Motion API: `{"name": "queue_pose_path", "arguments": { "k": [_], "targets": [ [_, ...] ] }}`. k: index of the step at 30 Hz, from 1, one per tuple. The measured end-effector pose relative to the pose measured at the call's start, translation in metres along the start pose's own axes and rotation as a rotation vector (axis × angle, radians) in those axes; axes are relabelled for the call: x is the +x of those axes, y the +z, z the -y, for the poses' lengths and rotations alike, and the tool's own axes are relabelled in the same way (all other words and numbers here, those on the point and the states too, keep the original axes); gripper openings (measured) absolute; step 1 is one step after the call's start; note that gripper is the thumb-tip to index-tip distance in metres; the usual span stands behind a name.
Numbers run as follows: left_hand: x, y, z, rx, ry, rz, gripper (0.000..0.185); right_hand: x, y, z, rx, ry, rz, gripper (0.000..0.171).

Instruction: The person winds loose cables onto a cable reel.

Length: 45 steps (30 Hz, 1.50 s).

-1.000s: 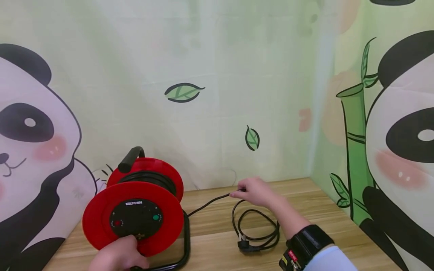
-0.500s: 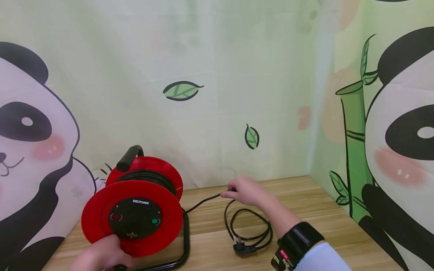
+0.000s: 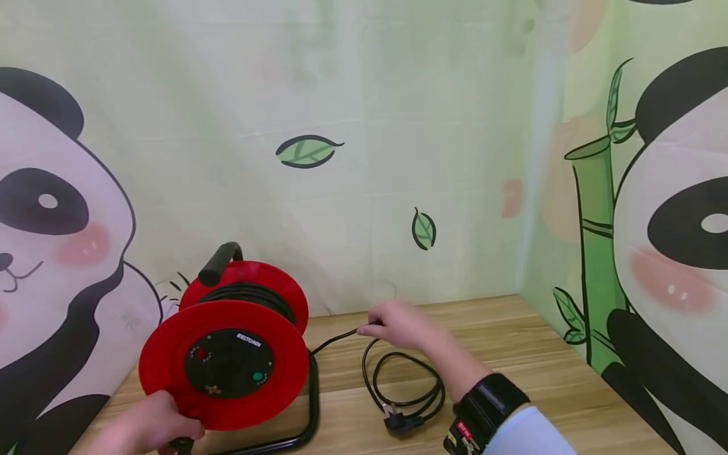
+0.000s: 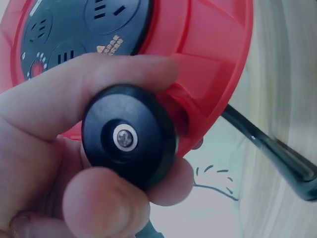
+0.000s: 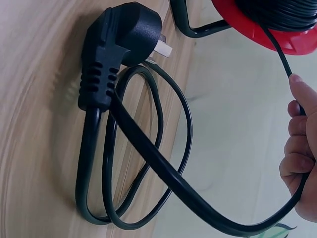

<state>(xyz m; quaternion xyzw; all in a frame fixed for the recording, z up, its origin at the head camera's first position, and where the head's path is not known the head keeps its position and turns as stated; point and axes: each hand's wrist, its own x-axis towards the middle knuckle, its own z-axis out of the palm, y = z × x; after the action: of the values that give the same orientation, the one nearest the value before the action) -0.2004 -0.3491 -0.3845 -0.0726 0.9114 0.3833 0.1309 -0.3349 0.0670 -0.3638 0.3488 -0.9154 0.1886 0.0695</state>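
A panda curtain (image 3: 352, 95) hangs behind a wooden tabletop (image 3: 534, 373). It shows big pandas, green bamboo and leaves.

A red cable reel (image 3: 224, 363) stands on the left part of the tabletop. It sits in a black metal frame (image 3: 309, 404) with a black carry handle (image 3: 218, 262) on top. Black cord is wound around its middle. Its round black face has sockets, a red light and a green dot.

The black cord (image 3: 335, 338) runs from the reel out to the right. Then it lies in loose loops (image 3: 404, 385) on the tabletop. The loops end in a black plug (image 3: 398, 422) with shiny metal pins, lying flat on the wood.

The right hand (image 3: 398, 323) is above the loops, to the right of the reel. Its grip is curled around the cord, and the cord is lifted off the wood there. A black wrist strap (image 3: 491, 404) sits on that arm.

The left hand (image 3: 145, 426) is at the low front edge of the reel. Its grip pinches the round black crank knob (image 4: 129, 141), with the thumb and fingers around it.
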Motion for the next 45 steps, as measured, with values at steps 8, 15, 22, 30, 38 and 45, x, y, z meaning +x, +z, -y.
{"name": "queue_pose_path", "arguments": {
  "k": [8,15,22,30,38,45],
  "targets": [
    [-0.008,-0.013,0.003,-0.099,0.077,-0.019,0.036,0.007,0.007,0.006,-0.006,-0.011,0.02,0.035],
    [-0.013,-0.028,0.01,-0.045,0.088,-0.041,0.035,0.012,0.019,0.02,-0.01,-0.026,0.015,0.04],
    [-0.017,-0.041,0.011,0.192,-0.004,-0.146,0.024,0.02,0.029,0.035,-0.036,-0.071,-0.011,0.039],
    [-0.025,-0.048,0.003,0.236,0.009,-0.203,0.035,0.027,0.041,0.044,-0.063,-0.109,-0.029,0.03],
    [-0.032,-0.05,-0.009,0.223,0.005,-0.23,0.055,0.034,0.052,0.056,-0.125,-0.139,-0.029,0.027],
    [-0.036,-0.049,-0.018,0.264,0.016,-0.239,0.066,0.036,0.056,0.059,-0.119,-0.136,-0.028,0.025]
  ]
}}
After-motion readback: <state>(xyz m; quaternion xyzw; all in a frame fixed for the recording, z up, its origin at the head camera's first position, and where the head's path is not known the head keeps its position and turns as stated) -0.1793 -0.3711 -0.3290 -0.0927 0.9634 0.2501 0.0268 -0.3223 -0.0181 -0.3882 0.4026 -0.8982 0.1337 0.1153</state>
